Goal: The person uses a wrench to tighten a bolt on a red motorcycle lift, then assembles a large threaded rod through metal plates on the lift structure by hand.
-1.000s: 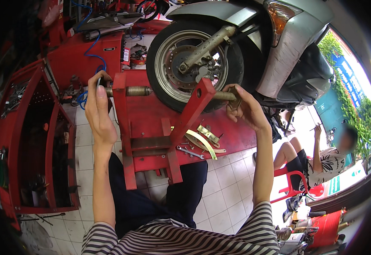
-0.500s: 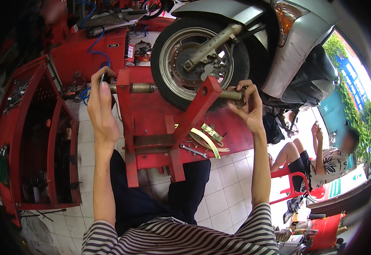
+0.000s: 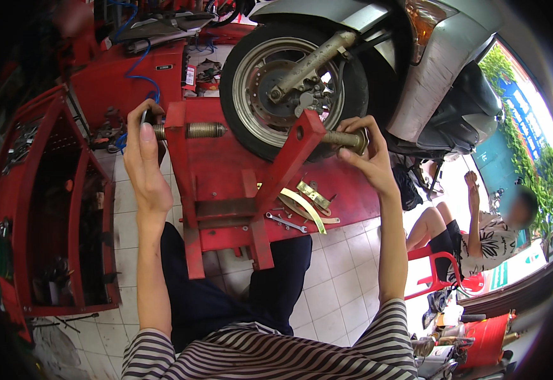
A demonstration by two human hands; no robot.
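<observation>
A red metal wheel clamp [image 3: 226, 211] stands at the front edge of the red lift platform [image 3: 355, 209], its two uprights before the motorbike's front wheel [image 3: 229, 104]. My left hand [image 3: 146, 164] is closed around the dark handle of the left threaded screw [image 3: 205, 130], which passes through the left upright. My right hand [image 3: 372, 157] grips the round metal end of the right threaded screw [image 3: 339, 139] with thumb and fingers. That screw passes through the leaning right upright. The left screw's tip is close to the tyre; I cannot tell whether it touches.
A spanner [image 3: 287, 222] and curved brass-coloured strips [image 3: 303, 206] lie on the platform right of the clamp. A red tool cabinet [image 3: 32, 209] stands at left. At right a person [image 3: 479, 237] sits on a red chair [image 3: 425, 273]. A blue hose [image 3: 142, 69] trails at the back.
The right hand has shifted its fingers around the screw's end, showing more of the round metal end. The left hand keeps its grip. The whole view has shifted slightly.
</observation>
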